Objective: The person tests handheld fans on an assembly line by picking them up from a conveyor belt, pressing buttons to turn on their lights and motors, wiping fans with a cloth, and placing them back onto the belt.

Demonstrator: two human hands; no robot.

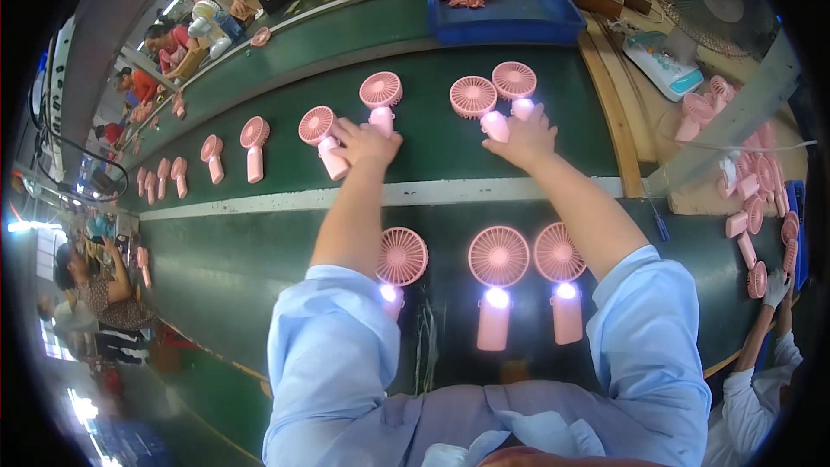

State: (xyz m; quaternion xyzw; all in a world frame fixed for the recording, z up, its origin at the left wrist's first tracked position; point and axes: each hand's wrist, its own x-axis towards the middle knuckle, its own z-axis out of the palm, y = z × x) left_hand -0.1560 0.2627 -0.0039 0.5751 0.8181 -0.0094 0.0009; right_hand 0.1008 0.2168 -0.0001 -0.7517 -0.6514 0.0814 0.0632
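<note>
Both my arms reach across to a green conveyor belt. My left hand (367, 140) is closed about the handles of two pink handheld fans, one fan (317, 124) on its left and another fan (380, 90) above it. My right hand (526, 140) grips two more by their handles, a left fan (473, 97) and a right fan (514, 80); their heads lie almost side by side. White light glows at the necks of these fans. On the nearer green surface lie three lit pink fans: a left one (402, 256) partly behind my sleeve, a middle one (499, 256), a right one (559, 252).
Several pink fans (254, 131) line the belt to the left. A blue tray (510, 30) of small pink parts stands beyond. At right are piled fans (756, 175), a scale (664, 67), a screwdriver (660, 223) and a co-worker's gloved hand (775, 288). Other people work at far left.
</note>
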